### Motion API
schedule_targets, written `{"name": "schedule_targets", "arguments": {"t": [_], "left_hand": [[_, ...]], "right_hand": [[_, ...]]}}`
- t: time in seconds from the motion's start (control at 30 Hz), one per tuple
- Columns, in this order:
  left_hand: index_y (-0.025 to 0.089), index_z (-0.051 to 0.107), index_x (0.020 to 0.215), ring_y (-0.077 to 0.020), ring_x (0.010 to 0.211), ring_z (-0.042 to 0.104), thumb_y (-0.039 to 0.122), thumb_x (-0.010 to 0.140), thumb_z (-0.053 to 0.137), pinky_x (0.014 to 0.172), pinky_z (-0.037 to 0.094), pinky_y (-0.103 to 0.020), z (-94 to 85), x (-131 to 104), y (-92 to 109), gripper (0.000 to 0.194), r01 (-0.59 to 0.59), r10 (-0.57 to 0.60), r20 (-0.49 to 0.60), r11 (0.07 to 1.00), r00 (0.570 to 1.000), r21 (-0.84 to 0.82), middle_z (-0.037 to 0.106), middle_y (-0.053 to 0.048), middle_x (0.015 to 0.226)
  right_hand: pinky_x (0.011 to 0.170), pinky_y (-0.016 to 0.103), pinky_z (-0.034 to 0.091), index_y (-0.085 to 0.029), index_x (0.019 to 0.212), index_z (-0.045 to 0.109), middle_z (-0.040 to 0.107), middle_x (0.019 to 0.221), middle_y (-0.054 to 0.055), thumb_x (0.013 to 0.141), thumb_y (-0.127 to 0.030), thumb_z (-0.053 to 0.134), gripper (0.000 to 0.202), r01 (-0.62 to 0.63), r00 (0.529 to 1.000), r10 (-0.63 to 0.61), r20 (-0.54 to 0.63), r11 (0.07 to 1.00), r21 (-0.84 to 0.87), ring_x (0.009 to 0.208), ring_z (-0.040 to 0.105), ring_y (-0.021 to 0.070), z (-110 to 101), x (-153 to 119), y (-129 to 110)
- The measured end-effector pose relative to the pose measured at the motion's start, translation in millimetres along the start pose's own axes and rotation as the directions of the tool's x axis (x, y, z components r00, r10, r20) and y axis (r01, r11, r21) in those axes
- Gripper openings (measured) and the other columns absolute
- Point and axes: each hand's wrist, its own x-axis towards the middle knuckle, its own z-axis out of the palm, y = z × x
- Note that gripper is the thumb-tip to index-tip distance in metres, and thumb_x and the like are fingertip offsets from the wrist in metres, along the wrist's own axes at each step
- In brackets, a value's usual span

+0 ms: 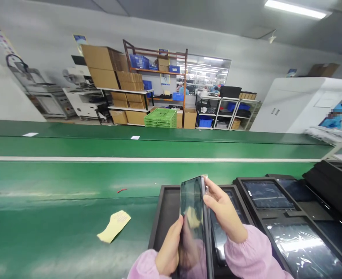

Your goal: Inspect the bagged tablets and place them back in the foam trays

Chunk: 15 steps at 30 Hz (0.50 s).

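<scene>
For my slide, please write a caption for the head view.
Left hand and right hand hold a glossy panel above a black tray.

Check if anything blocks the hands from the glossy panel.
Nothing visible: the left hand grips the glossy panel at its left edge, the right hand near its upper right. The yellow paper lies well left.

The flat device [191, 197] is resting between the left hand [171, 244] and the right hand [224, 209], above the near tray [168, 205]. The paper note [114, 226] is lying on the workbench [57, 228], left of this tray. A second tray [272, 215] is lying right, carrying panels [269, 195]. Beyond the workbench, the crate stack [160, 118] is standing before the rack [185, 81]; the cabinet [293, 104] is standing far right.
</scene>
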Motion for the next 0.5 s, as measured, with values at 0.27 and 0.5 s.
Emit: {"name": "schedule_targets", "arguments": {"t": [0.27, 0.5], "left_hand": [[0.016, 0.062, 0.096, -0.0215, 0.092, 0.064, 0.052, 0.069, 0.064, 0.087, 0.046, -0.033, -66.6, 18.3, 30.0, 0.045, 0.036, 0.109, -0.313, 0.905, 0.944, 0.423, 0.07, -0.007, 0.098], [0.014, 0.062, 0.094, -0.0325, 0.094, 0.063, 0.043, 0.074, 0.054, 0.083, 0.049, -0.045, -100.1, 47.7, 11.9, 0.036, 0.003, 0.449, -0.289, 0.538, 0.846, 0.843, 0.069, -0.015, 0.094]], "right_hand": [[0.066, 0.035, 0.053, -0.012, 0.123, 0.051, 0.064, 0.107, 0.013, 0.081, -0.034, 0.047, 0.048, -0.333, 0.921, 0.152, -0.359, 0.786, -0.52, 0.079, 0.065, 0.021, -114.3, 9.8, 68.9], [0.101, 0.045, 0.033, -0.014, 0.102, 0.067, 0.062, 0.113, 0.014, 0.078, -0.014, 0.05, 0.029, -0.414, 0.897, 0.089, -0.433, 0.51, -0.754, 0.113, 0.051, 0.0279, -191.5, 6.9, 112.3]]}}
